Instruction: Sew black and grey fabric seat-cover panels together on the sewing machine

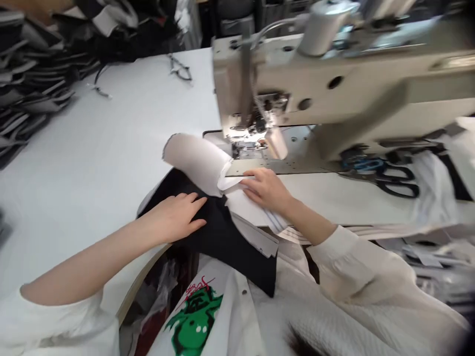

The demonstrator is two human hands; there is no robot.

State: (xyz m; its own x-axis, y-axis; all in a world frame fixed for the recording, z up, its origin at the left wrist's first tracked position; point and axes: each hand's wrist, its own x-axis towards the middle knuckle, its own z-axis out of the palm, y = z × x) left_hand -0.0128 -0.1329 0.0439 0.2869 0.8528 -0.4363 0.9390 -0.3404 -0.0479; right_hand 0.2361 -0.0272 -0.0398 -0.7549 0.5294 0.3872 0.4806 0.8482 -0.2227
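A black fabric piece lies over the front edge of the table, with a curled white piece on its far side, just left of the sewing machine's needle area. My left hand rests flat on the black fabric, its fingers stretched and apart. On the right, my right hand touches the end of a white strip close to the machine bed. Its fingers lie close together over the strip, and what is under the fingertips is partly hidden.
The sewing machine fills the upper right, carrying a thread cone. Black-handled scissors lie on the right beside white striped tape. Small thread snips sit at the table's back. Dark fabric pieces are stacked far left.
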